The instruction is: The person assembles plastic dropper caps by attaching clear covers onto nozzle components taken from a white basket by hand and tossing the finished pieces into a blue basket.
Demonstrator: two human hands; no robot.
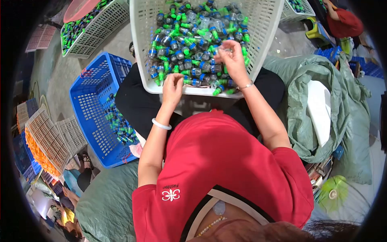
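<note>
A white plastic crate (141, 48) in front of me holds many small dark bottles (179, 54) with bright green tops and blue bands. Several clear plastic pieces (205, 25) lie among them towards the far side. My left hand (172, 89) is at the near rim with its fingers curled together; whatever is in them is hidden. Over the bottles, right of the middle, my right hand (233, 60) has thumb and fingers drawn together. Something pale and see-through shows at its fingertips, too blurred to name.
A blue crate (90, 97) with more bottles stands at my left. Behind it is a crate of orange pieces (38, 151). Green woven sacks (296, 80) lie at my right and lower left. Another white crate (98, 34) is at the far left. Other people are at the edges.
</note>
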